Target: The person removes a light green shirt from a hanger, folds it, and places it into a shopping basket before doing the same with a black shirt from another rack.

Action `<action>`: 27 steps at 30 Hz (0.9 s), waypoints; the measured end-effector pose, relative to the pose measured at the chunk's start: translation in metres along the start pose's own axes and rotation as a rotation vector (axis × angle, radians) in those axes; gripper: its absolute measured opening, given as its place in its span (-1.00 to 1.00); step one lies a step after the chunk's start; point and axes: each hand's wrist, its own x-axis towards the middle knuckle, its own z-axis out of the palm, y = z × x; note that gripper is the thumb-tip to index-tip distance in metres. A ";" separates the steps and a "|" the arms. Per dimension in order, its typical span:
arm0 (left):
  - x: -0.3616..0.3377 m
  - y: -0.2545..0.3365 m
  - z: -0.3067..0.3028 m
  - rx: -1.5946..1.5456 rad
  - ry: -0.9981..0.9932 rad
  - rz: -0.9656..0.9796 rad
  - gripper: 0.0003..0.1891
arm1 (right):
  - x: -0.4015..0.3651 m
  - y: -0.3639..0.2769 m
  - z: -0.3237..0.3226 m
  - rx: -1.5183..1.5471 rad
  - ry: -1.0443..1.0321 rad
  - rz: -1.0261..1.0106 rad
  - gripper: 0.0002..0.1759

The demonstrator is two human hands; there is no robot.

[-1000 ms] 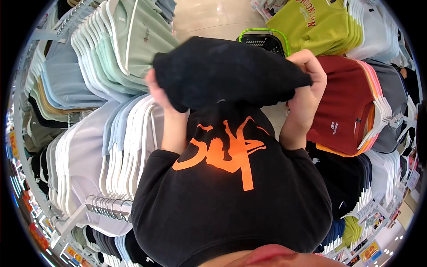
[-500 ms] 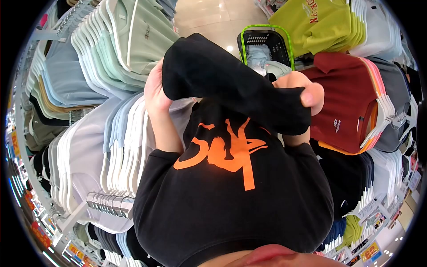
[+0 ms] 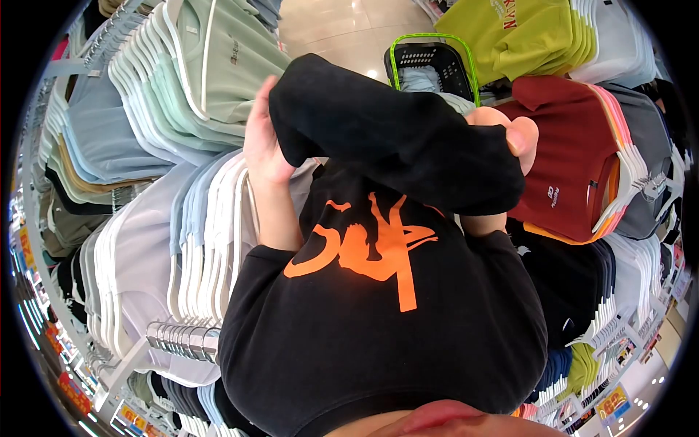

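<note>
A folded black cloth [image 3: 393, 131] stretches between my two hands, in front of my black shirt with its orange print. My left hand [image 3: 268, 138] is at the cloth's left end, with part of the palm and a finger showing beside it and the rest hidden behind the fabric. At the right end, my right hand [image 3: 515, 137] pinches the upper corner, fingers bent over the edge. Behind the cloth, a black basket [image 3: 451, 62] with a bright green rim holds light blue and pale clothing [image 3: 421, 79].
Racks of pale green shirts [image 3: 240, 65] and white and light blue shirts [image 3: 207, 240] on white hangers stand at the left. On the right hang yellow-green shirts [image 3: 528, 44], a dark red shirt [image 3: 561, 160] and black shirts [image 3: 561, 277]. Tiled floor [image 3: 335, 25] shows at the top.
The right end of the cloth and my right hand have shifted slightly right. My left hand has turned a little, showing more palm. The basket contents are more covered by the cloth.
</note>
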 end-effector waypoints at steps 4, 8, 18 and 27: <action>-0.004 -0.014 0.006 0.285 -0.068 0.002 -0.46 | 0.012 0.000 0.002 -0.141 -0.050 -0.101 -0.66; -0.008 -0.026 -0.016 0.729 -0.224 0.051 -0.36 | 0.019 -0.002 0.033 -0.549 0.375 -0.154 -0.66; 0.012 -0.016 0.063 1.303 0.138 0.595 -0.73 | 0.019 -0.017 0.021 -1.348 0.373 0.148 -0.85; 0.029 -0.116 0.073 2.898 -0.605 0.301 -0.87 | 0.007 0.002 -0.042 -2.147 0.654 0.364 -0.82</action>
